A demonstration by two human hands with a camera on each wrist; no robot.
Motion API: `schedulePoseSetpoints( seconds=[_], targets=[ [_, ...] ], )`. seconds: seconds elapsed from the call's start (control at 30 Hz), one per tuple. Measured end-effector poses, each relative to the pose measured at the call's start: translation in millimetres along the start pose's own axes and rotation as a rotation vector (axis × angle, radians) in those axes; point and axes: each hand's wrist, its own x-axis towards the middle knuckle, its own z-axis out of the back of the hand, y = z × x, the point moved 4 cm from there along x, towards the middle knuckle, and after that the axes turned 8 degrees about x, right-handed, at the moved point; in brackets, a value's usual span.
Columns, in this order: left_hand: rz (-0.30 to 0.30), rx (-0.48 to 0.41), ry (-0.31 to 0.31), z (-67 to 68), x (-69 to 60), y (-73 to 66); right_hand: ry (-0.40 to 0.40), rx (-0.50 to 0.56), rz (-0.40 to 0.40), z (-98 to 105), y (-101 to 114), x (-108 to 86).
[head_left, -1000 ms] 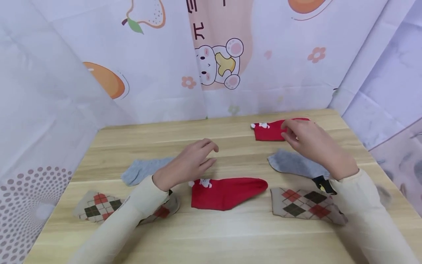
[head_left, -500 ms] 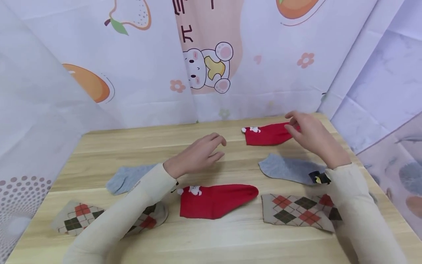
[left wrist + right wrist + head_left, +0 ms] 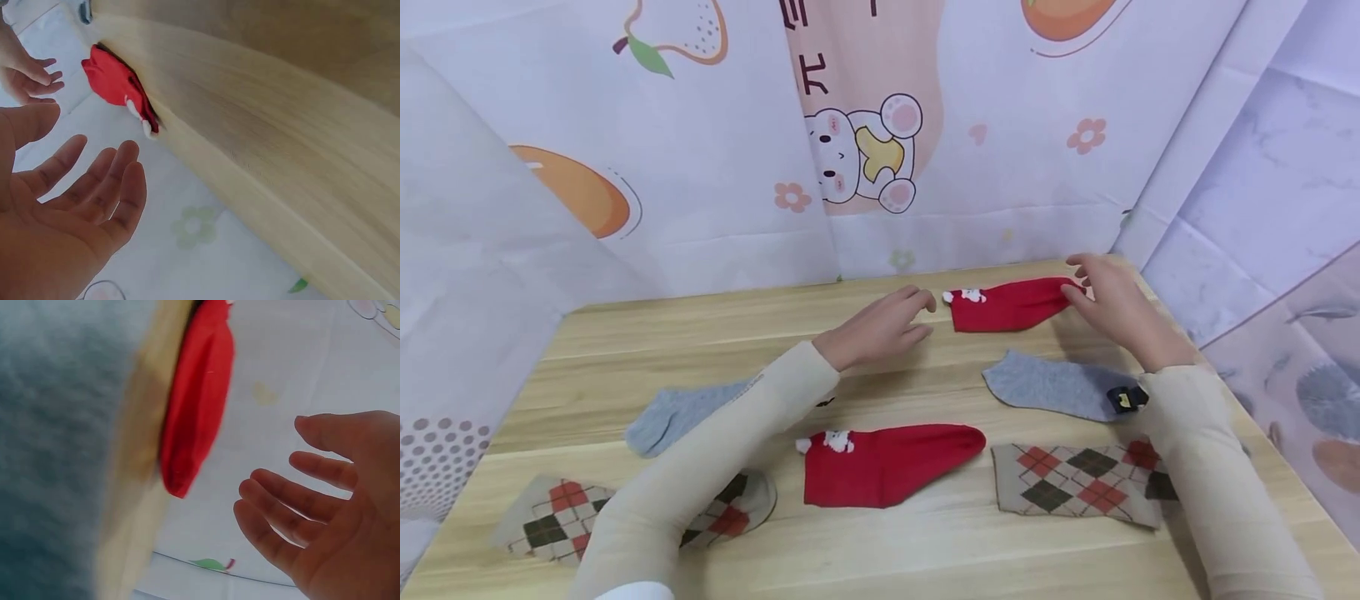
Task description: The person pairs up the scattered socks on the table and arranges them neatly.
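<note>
Near the back edge of the table lies a red sock [image 3: 1011, 305] with a white figure at its cuff. My right hand [image 3: 1112, 304] hovers at its toe end, fingers loosely bent and holding nothing; the right wrist view shows a gap between that hand [image 3: 331, 500] and the red sock [image 3: 199, 394]. My left hand [image 3: 880, 327] is in the air to the left of the same sock, empty, its fingers relaxed. In the left wrist view the left hand [image 3: 69, 200] has its palm and spread fingers showing, with the red sock [image 3: 112, 78] beyond them.
On the wooden table [image 3: 880, 554] lie a second red sock [image 3: 887, 465], a grey sock [image 3: 1052, 385] and an argyle sock [image 3: 1075, 482] at right, another grey sock [image 3: 677, 412] and another argyle sock [image 3: 553, 517] at left, partly under my left sleeve. A printed curtain [image 3: 715, 208] hangs behind.
My left hand has moved right and toward the back, nearer the far red sock. My right hand has shifted slightly off that sock's toe end. The head view has turned a little, and the socks lie unmoved.
</note>
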Motion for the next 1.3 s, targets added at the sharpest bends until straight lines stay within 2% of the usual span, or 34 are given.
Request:
schedulePoseSetpoints(
  seconds=[0.2, 0.43, 0.53, 0.6, 0.8, 1.03, 1.2, 1.3],
  targets=[
    [0.022, -0.016, 0.015, -7.0, 28.4, 1.5, 0.100, -0.034, 0.002, -10.1, -9.9, 2.5],
    [0.078, 0.045, 0.057, -23.7, 64.5, -5.5, 0.251, -0.036, -0.070, -20.7, -24.9, -7.6],
    [0.074, 0.085, 0.073, -32.2, 76.3, -10.1, 0.272, -0.034, -0.100, -22.4, -25.7, -14.1],
    [0.065, 0.117, 0.080, -36.8, 80.9, -12.3, 0.265, -0.036, -0.089, -22.4, -24.8, -16.3],
    [0.078, 0.133, 0.123, -41.8, 83.7, -11.0, 0.277, -0.050, -0.091, -23.0, -24.9, -16.1],
    [0.145, 0.058, 0.182, -38.7, 82.5, -4.7, 0.317, -0.092, -0.143, -20.7, -26.7, -12.7],
    [0.151, -0.027, 0.200, -37.8, 78.8, -0.1, 0.344, -0.089, -0.133, -21.3, -23.4, -10.9],
    [0.167, -0.092, 0.196, -35.8, 75.1, 4.6, 0.352, -0.083, -0.089, -24.9, -17.9, -8.0]
  ],
)
